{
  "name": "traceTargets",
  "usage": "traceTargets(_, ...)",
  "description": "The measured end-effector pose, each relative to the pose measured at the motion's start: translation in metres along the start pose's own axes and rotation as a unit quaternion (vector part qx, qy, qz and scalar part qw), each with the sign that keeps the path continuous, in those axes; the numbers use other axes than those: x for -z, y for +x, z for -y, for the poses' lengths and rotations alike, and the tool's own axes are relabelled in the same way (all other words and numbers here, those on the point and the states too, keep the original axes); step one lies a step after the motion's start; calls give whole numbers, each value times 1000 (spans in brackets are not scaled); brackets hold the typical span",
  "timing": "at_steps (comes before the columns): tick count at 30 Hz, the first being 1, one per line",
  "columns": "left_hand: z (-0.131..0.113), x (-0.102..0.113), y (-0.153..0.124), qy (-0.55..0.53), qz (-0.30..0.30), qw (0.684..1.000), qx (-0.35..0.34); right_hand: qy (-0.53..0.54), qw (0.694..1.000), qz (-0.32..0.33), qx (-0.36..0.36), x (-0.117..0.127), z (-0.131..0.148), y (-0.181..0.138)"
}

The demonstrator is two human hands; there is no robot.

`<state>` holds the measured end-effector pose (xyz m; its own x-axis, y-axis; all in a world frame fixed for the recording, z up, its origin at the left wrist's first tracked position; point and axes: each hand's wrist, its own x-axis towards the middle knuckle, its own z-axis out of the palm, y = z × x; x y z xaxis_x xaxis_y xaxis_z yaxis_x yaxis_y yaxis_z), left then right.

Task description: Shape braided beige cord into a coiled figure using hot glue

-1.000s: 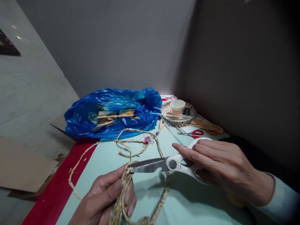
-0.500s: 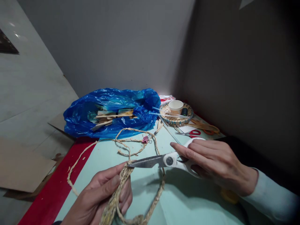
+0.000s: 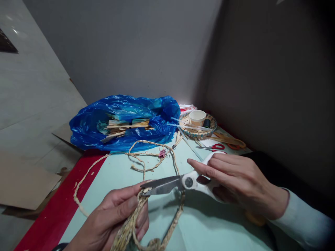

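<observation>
My left hand point(image 3: 115, 219) is closed around a braided straw cord point(image 3: 131, 225), pinching it between thumb and fingers near the bottom of the view. My right hand point(image 3: 235, 181) grips white-handled scissors point(image 3: 180, 183). Their steel blades are slightly parted, with the tips right at the cord's end above my left thumb. The rest of the braid point(image 3: 154, 157) loops across the pale green table top point(image 3: 209, 223), and a small pink clip point(image 3: 162, 153) is fastened on it.
A blue plastic bag point(image 3: 123, 122) holding wooden strips lies at the back. To its right, a small woven tray point(image 3: 200, 128) carries a paper cup point(image 3: 197, 117) and a dark spool. Red-handled scissors point(image 3: 213, 147) lie nearby. Cardboard point(image 3: 23, 181) sits left, beyond the red table edge.
The scissor blades, shut before, have parted slightly at the cord's end. My left hand has shifted its pinch a little lower; the view has drifted slightly.
</observation>
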<state>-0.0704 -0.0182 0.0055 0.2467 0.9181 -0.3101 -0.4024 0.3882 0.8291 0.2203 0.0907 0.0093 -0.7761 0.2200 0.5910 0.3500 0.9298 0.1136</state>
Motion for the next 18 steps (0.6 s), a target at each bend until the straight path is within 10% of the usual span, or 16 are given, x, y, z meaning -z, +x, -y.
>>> traceTargets(18,-4,8,-9,-18,-36,997,69,39,999,32,7,-2,-8,-6)
